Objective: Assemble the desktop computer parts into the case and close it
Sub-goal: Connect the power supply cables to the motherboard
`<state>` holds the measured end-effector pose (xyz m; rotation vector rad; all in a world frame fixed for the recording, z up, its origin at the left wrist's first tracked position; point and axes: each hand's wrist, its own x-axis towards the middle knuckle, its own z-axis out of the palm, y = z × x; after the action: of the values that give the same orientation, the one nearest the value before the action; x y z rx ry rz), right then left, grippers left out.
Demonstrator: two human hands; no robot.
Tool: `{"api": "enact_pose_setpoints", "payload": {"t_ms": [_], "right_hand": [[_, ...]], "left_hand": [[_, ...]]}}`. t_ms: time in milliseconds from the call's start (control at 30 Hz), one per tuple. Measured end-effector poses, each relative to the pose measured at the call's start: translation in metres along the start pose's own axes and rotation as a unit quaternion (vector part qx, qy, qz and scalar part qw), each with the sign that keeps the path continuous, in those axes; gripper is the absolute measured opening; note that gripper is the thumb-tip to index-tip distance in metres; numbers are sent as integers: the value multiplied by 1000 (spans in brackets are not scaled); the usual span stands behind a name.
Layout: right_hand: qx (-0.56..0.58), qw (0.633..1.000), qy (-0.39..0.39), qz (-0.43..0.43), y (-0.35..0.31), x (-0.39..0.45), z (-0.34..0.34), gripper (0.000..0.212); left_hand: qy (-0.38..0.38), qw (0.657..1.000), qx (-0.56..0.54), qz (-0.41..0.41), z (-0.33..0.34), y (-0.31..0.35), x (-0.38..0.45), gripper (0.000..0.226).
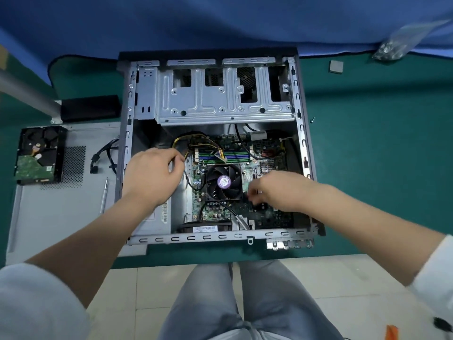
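Note:
The open computer case (302,133) lies flat on the green table, its motherboard (215,212) and black CPU fan (223,182) exposed. My left hand (153,173) is inside the case at the left, fingers curled around the yellow and black power cables (196,139). To the right of the fan my right hand (274,190) hovers low over the board with its fingers bent down; what they touch is hidden. The grey side panel (49,217) lies left of the case with a hard drive (39,155) on it.
A screwdriver (104,195) rests on the side panel. A loose black cable (103,155) lies beside the case. At the far right are a small grey square part (335,67), a bag of screws (392,47) and one loose screw (312,119). Blue cloth covers the back.

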<state>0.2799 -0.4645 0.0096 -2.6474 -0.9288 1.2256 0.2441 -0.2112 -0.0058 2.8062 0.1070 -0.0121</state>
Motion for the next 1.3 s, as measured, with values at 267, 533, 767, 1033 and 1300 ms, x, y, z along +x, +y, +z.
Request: {"api": "enact_pose_setpoints", "payload": {"t_ms": [267, 533, 767, 1033, 1300], "right_hand": [[-209, 934, -210, 201, -13, 44, 31, 43], [-267, 925, -169, 213, -6, 27, 51, 32], [-292, 925, -137, 202, -6, 25, 47, 18], [-341, 914, -124, 182, -5, 27, 49, 22], [-332, 917, -124, 181, -4, 26, 46, 13]], "left_hand": [[-7, 1000, 14, -18, -2, 2, 1, 22], [1, 1000, 17, -11, 1, -1, 1, 24], [-17, 1000, 17, -20, 2, -1, 2, 27], [-19, 999, 9, -28, 2, -1, 1, 27], [-26, 999, 10, -33, 3, -2, 2, 29]]}}
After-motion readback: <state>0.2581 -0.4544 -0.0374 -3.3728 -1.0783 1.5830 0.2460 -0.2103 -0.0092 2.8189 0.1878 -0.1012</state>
